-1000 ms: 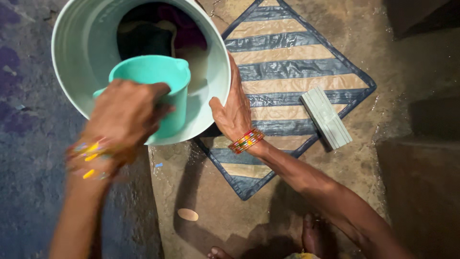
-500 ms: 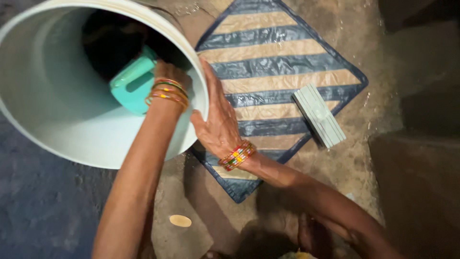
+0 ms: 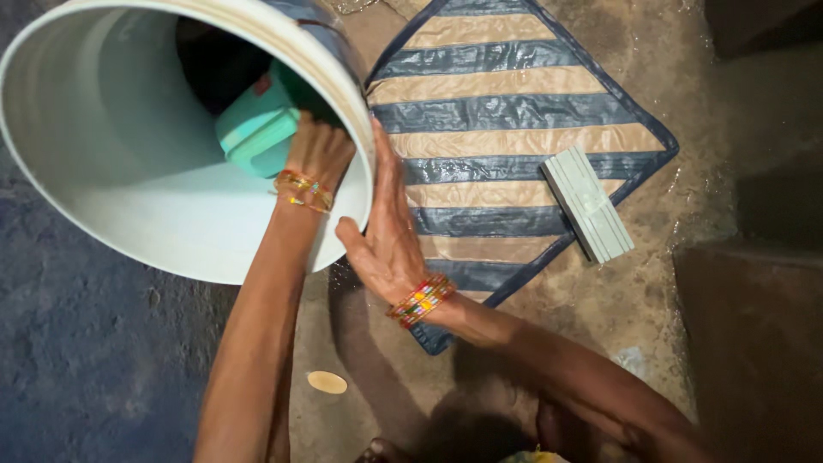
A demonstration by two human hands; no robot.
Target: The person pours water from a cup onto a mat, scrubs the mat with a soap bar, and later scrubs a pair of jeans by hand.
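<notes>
right hand (image 3: 387, 233): flat and spread against the outer rim of the bucket (image 3: 103, 171), fingers wide
left hand (image 3: 319, 147): inside the tilted pale bucket, fingers closed on the teal mug (image 3: 257, 130)
beyond: striped mat (image 3: 506, 120) on wet floor, grey ridged block (image 3: 588, 204) on its edge

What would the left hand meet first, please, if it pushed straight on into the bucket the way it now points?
The left hand already grips the teal jug inside the tilted pale bucket. Straight on, it would probably press the jug into the dark cloth at the bucket's bottom; depth there is unclear.
</notes>
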